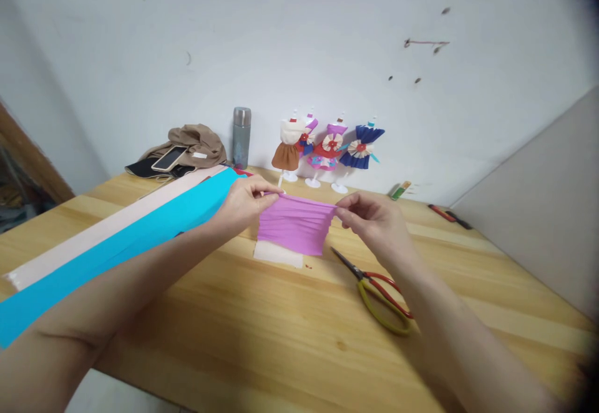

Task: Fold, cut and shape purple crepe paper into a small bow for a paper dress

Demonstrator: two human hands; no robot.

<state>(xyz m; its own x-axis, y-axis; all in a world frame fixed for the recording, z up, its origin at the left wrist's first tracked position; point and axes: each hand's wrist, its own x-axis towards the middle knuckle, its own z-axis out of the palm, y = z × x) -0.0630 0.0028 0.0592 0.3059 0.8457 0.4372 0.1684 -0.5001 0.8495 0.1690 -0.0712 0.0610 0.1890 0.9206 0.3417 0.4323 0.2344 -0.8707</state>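
Forearms [131,288] nearest me. Left hand [247,198], right hand [374,216] pinch purple sheet [294,229] by upper corners, beyond and left of scissors [360,274]. I judge creasing part-done: upper part folded, lower flatter.

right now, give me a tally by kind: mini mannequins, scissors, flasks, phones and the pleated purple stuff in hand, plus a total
Mini mannequins: 4
Scissors: 1
Flask: 1
Phone: 1
Pleated purple piece, pinched by left hand and right hand: 1
Total: 8
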